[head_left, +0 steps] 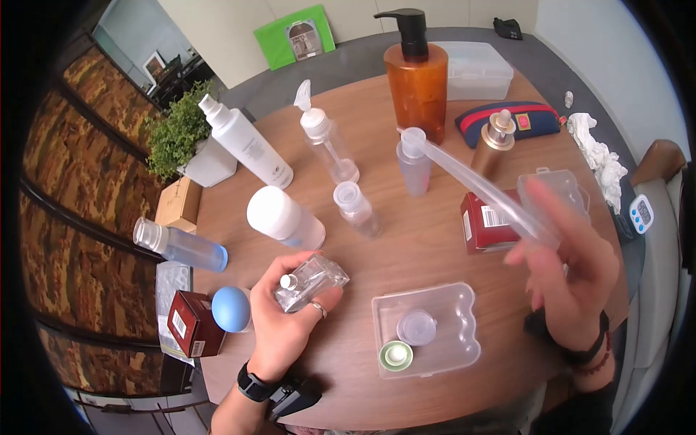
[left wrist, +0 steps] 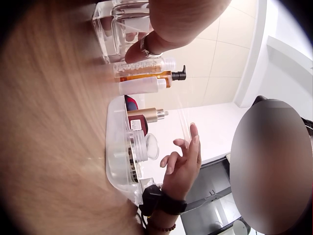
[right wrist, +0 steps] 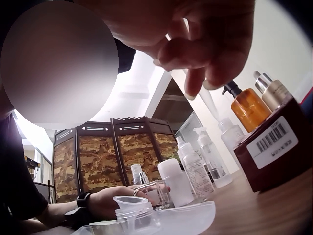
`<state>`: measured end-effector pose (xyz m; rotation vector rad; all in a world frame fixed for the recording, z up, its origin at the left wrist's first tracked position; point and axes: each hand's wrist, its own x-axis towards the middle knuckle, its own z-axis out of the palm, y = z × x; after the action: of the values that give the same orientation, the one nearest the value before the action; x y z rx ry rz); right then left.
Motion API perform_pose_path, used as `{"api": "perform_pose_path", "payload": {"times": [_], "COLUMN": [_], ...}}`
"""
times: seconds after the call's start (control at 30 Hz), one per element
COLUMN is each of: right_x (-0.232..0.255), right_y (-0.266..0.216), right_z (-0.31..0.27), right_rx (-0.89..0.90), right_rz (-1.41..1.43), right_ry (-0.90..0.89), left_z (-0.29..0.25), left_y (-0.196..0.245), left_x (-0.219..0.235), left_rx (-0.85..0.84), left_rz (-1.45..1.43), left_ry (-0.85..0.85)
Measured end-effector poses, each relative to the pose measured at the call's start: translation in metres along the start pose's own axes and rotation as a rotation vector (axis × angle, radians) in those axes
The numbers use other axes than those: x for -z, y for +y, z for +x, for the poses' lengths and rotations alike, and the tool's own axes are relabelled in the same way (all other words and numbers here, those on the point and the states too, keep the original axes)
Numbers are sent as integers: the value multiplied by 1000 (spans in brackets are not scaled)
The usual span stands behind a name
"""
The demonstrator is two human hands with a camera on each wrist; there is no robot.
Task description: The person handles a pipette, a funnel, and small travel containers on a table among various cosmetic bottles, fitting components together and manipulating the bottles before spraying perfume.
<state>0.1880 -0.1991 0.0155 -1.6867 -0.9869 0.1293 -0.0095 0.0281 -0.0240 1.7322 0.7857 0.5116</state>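
My left hand (head_left: pixel 290 319) holds a small square clear glass bottle (head_left: pixel 322 279), tilted, its white nozzle pointing left. The same glass bottle (left wrist: pixel 117 29) shows at the top of the left wrist view, beside a ringed finger. My right hand (head_left: pixel 573 283) is raised at the right, blurred, and pinches a long translucent plastic dropper (head_left: pixel 486 190). The dropper's thin tip overlaps the top of a small pinkish bottle (head_left: pixel 415 170) in the head view. Between the hands lies a clear plastic tray (head_left: pixel 449 341) with a small clear tub (head_left: pixel 417 328) and a green-rimmed round container (head_left: pixel 396 355).
A small clear bottle (head_left: pixel 357 210), white-capped bottle (head_left: pixel 286 217) and clear pump bottle (head_left: pixel 333 152) stand mid-table. Behind are an amber pump bottle (head_left: pixel 417 87) and navy pouch (head_left: pixel 522 123). A dark red box (head_left: pixel 482 228) sits at right, a blue-capped container (head_left: pixel 232 309) at left.
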Motion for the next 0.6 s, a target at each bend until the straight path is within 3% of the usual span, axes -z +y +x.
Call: {"api": "perform_pose_path", "payload": {"times": [0.03, 0.1, 0.13, 0.2, 0.3, 0.33, 0.4, 0.53, 0.6], "right_x": [7, 21, 19, 14, 18, 15, 9, 9, 4], "right_y": [0, 4, 6, 8, 18, 16, 5, 5, 6], "right_z": [0, -1, -1, 4, 3, 1, 0, 2, 2], "right_rx": [3, 62, 58, 253, 331, 330, 123, 164, 67], "right_rz": [-2, -66, -63, -23, -18, -16, -62, -63, -42], "right_ry": [8, -177, -180, -92, -113, -116, -20, -53, 17], "left_z": [2, 2, 1, 0, 2, 1, -1, 2, 0], "left_y": [1, 2, 1, 1, 4, 3, 1, 0, 0], "left_x": [0, -1, -1, 0, 0, 0, -1, 1, 0], "left_rx": [-5, -5, 2, 11, 8, 17, 18, -1, 13], "left_rz": [22, 4, -15, -5, 10, 19, 3, 15, -15], "left_ry": [3, -1, 1, 2, -3, 2, 0, -7, -6]}}
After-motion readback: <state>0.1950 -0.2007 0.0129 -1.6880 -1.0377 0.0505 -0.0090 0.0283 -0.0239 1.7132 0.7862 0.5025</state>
